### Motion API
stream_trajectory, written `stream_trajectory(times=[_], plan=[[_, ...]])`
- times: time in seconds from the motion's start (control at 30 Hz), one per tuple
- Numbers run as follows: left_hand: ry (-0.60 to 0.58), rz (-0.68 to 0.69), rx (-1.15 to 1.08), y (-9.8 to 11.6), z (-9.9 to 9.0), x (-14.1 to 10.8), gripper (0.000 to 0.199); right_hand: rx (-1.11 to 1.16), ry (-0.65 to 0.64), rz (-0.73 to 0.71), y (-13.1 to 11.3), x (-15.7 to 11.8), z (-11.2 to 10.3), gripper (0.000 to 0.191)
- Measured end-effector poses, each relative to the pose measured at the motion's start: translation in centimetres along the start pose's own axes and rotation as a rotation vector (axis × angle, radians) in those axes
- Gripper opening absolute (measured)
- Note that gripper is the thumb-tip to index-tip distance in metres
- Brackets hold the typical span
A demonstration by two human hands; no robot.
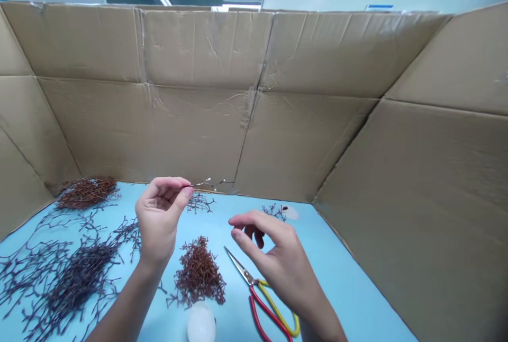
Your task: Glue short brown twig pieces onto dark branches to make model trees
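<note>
White-tipped, dark-stemmed: holds one slender sprig (215,184) above blue tabletop (337,278) in close thumb-and-finger pinch of left hand (161,215), poises right hand (274,246) half-open and seemingly empty near red-and-yellow-handled scissors (249,278), apparently at sprig-handling stage, next calling for careful right-hand grip on sprig's free end.

No text, brand or number can be read, the small blue-and-white patch (379,8) above the cardboard (206,48) included.
</note>
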State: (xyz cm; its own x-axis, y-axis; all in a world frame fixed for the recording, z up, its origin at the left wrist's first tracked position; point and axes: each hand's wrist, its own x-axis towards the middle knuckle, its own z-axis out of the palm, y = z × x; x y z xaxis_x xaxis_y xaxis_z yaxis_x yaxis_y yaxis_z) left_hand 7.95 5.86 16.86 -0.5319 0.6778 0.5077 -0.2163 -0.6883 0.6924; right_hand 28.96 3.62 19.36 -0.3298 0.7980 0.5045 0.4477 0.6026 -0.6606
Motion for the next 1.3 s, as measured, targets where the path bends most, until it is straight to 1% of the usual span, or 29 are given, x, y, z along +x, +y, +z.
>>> stream_trajectory(times=[0.23, 0.4, 0.53, 0.6, 0.7, 0.77, 0.83, 0.9, 0.97, 1.03, 1.1, 1.17, 1.23, 1.3], plan=[[-0.036, -0.208, -0.019, -0.3, 0.1, -1.0, 0.019, -0.013, 0.030, -0.001, 0.4, 0.2, 0.1, 0.018], [-0.022, -0.342, -0.107, 0.2, 1.0, -1.9, 0.026, -0.020, -0.073, 0.018, 1.5, 0.7, 0.0, 0.013], [-0.031, -0.348, -0.096, 0.1, 1.5, -2.6, 0.030, -0.033, -0.004, 0.013, 2.7, 1.1, -0.3, 0.017], [-0.049, -0.340, -0.078, -0.1, 1.6, -2.8, 0.030, -0.060, -0.005, 0.013, 3.4, 1.3, -0.3, 0.018], [-0.040, -0.309, -0.076, -0.3, 1.5, -2.7, 0.028, -0.188, -0.081, 0.040, 5.1, 1.9, 0.3, 0.016], [-0.033, -0.256, -0.033, -0.6, 1.1, -2.4, 0.026, -0.346, -0.205, 0.087, 6.5, 2.1, 1.3, 0.016], [-0.049, -0.171, 0.089, -1.0, 0.4, -1.9, 0.020, -0.491, -0.358, 0.129, 8.2, 2.0, 2.8, 0.023], [-0.044, -0.095, 0.238, -1.8, -0.7, -1.5, 0.019, -0.573, -0.506, 0.137, 9.8, 1.3, 4.6, 0.026], [-0.029, -0.098, 0.304, -3.0, -2.1, -1.3, 0.022, -0.584, -0.591, 0.135, 11.3, 0.0, 6.3, 0.025], [-0.012, -0.191, 0.299, -4.5, -3.9, -1.6, 0.026, -0.573, -0.649, 0.130, 12.5, -1.6, 7.8, 0.022], [0.006, -0.388, 0.203, -6.0, -5.7, -2.3, 0.030, -0.552, -0.684, 0.122, 13.0, -3.2, 8.9, 0.022], [0.051, -0.590, 0.101, -7.2, -7.3, -3.1, 0.036, -0.530, -0.693, 0.120, 13.2, -4.4, 9.7, 0.025], [0.042, -0.692, 0.081, -8.0, -8.5, -3.8, 0.040, -0.507, -0.680, 0.120, 13.1, -5.3, 10.4, 0.030], [0.007, -0.751, 0.082, -8.4, -9.2, -4.3, 0.043, -0.479, -0.650, 0.120, 13.2, -5.9, 10.9, 0.034]])
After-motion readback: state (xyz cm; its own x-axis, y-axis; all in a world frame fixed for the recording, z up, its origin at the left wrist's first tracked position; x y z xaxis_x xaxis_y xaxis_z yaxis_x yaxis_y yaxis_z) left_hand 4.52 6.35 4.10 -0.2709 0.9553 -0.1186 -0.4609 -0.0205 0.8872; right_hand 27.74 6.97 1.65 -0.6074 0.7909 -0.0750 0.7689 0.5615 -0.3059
